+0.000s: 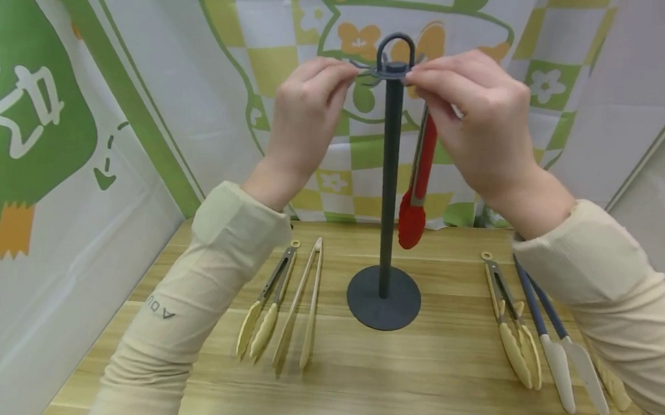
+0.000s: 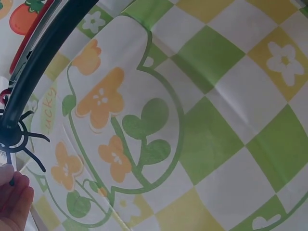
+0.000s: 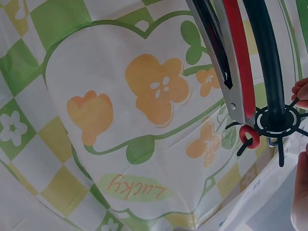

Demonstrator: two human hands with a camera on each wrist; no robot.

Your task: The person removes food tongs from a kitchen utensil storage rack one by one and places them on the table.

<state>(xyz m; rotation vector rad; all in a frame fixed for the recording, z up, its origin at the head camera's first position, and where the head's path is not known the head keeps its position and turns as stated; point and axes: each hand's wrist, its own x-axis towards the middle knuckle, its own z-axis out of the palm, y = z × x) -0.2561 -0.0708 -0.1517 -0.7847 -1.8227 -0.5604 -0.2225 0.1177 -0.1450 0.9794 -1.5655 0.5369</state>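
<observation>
A dark grey utensil stand (image 1: 389, 192) stands upright on a round base, with a ring of hooks and a loop at its top. My left hand (image 1: 311, 105) pinches a hook on the ring's left side; in the left wrist view, its fingers (image 2: 19, 199) are at a hook tip. On the opposite side, my right hand (image 1: 480, 115) pinches the ring's edge with thumb and fingertips. Red-handled tongs (image 1: 423, 169) hang head down from a hook near the right hand. In the right wrist view, the tongs' red end loop (image 3: 249, 137) sits around a hook.
Left of the base on the wooden table (image 1: 400, 395) lie cream-tipped tongs (image 1: 266, 300) and plain beige tongs (image 1: 301, 303). To the right are more cream-tipped tongs (image 1: 513, 326) and a blue-handled utensil with pale ends (image 1: 555, 355), partly under the right sleeve. A patterned cloth (image 1: 366, 151) hangs behind.
</observation>
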